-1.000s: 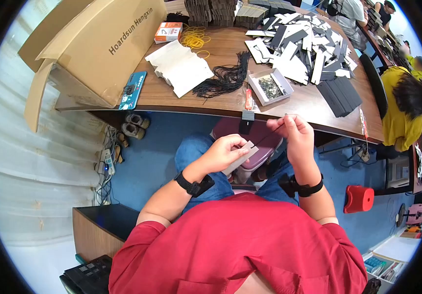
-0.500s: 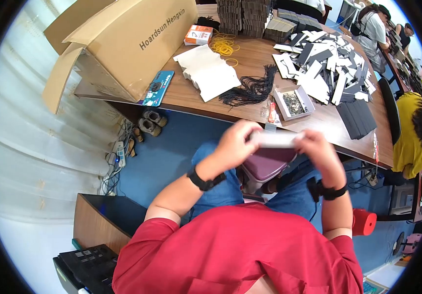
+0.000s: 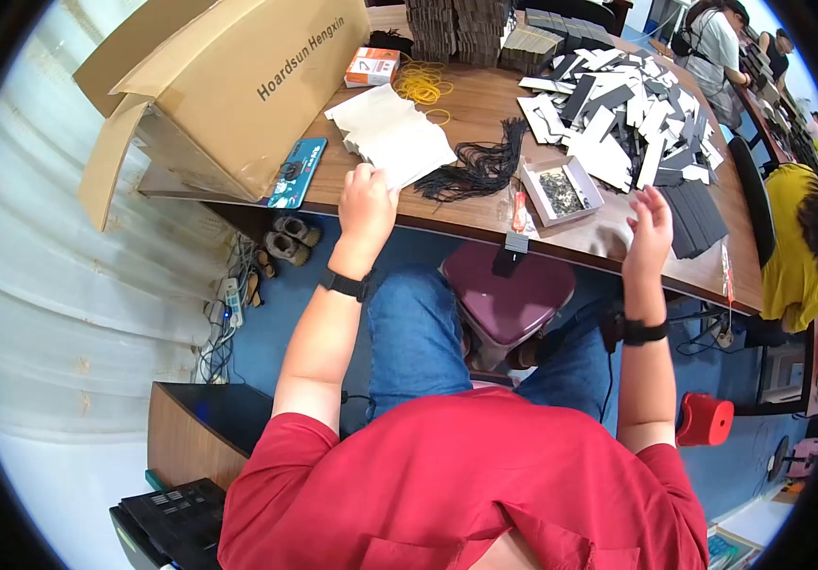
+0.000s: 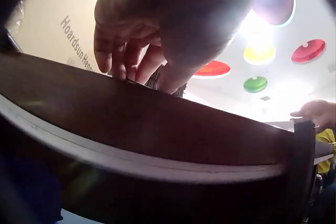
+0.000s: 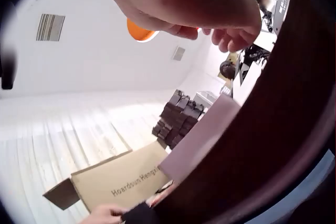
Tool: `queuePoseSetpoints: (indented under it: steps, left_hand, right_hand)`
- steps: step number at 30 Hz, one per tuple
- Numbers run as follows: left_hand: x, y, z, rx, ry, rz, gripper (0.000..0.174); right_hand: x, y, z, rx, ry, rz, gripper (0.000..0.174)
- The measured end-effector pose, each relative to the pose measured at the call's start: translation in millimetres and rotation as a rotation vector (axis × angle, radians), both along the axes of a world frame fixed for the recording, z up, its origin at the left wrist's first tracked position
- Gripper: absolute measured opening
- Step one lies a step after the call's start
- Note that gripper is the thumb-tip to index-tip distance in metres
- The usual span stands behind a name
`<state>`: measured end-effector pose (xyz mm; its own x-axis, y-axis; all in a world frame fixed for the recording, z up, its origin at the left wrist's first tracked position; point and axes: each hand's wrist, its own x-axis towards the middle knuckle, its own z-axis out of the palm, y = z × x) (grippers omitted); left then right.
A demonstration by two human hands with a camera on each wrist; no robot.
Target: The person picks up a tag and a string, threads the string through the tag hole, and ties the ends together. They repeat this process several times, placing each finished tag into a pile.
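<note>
My left hand [image 3: 368, 204] is at the near left corner of the stack of white cards [image 3: 409, 142], fingers bent downward with the thumb opposite. It pinches a white card there, mostly hidden under the hand. In the left wrist view the fingers of that hand [image 4: 152, 50] come down behind the table edge. My right hand [image 3: 651, 228] is raised at the table's front edge, between the small white box [image 3: 591, 180] of small metallic pieces and the dark card stack [image 3: 694, 220]. Its fingers are loosely bent and hold nothing. A bundle of black cords [image 3: 485, 166] lies right of the white stack.
A large cardboard box [image 3: 247, 104] stands at the left, with a blue card package [image 3: 297, 174] before it. Yellow rubber bands [image 3: 423, 84], an orange-and-white box [image 3: 372, 66] and a heap of black and white strips [image 3: 618, 114] lie behind. A purple stool [image 3: 508, 294] is below.
Both hands held a pale card between them over the stool. They have since parted: the left moved left to the white card stack, the right moved rightward over the table edge and let go.
</note>
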<state>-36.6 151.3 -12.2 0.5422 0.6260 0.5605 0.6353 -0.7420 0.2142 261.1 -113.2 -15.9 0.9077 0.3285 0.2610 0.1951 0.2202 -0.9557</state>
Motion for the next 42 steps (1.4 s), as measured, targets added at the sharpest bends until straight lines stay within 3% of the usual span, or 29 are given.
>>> queuePoseSetpoints:
  steps: [3,5,7,9,13,15,16,17,18,21,33,36,42]
  left_hand:
    - [-4,-11,12,0.020,-0.075,-0.005,0.027]
    - [-5,-25,21,0.006,-0.184,-0.063,0.028]
    - [-1,-63,33,-0.202,-0.304,-0.258,0.027]
    - [3,-98,25,-0.260,-0.288,-0.476,0.028]
    - [6,-141,-12,-0.443,-0.156,-0.655,0.032]
    - [6,-143,-24,-0.414,-0.134,-0.688,0.026]
    - [9,-140,-33,-0.540,-0.196,-0.661,0.023]
    - [12,-137,-38,-0.666,-0.258,-0.632,0.021]
    - [16,-136,-36,-0.804,-0.272,-0.565,0.020]
    - [30,-127,-45,-0.870,-0.323,-0.567,0.019]
    - [50,-137,-51,-0.694,-0.385,-0.547,0.012]
    - [47,-135,-50,-0.805,-0.390,-0.536,0.013]
    - [48,-138,-47,-0.771,-0.374,-0.516,0.012]
  right_hand:
    - [-58,-3,0,-0.061,-0.362,0.011,0.027]
    - [-97,-11,0,-0.200,-0.280,0.288,0.030]
    - [-136,-3,24,-0.165,-0.097,0.566,0.038]
    - [-150,3,20,-0.157,0.167,0.714,0.046]
    - [-157,12,-14,-0.115,0.289,0.634,0.020]
    - [-155,9,-33,-0.276,0.153,0.637,0.017]
    - [-153,6,-37,-0.501,-0.025,0.617,0.015]
    - [-154,5,-41,-0.568,-0.156,0.579,0.016]
    - [-152,5,-47,-0.599,-0.198,0.561,0.017]
    - [-150,7,-53,-0.644,-0.218,0.528,0.019]
    - [-153,5,-50,-0.727,-0.245,0.437,0.022]
    - [-152,6,-50,-0.728,-0.268,0.445,0.022]
    - [-152,6,-47,-0.787,-0.296,0.445,0.023]
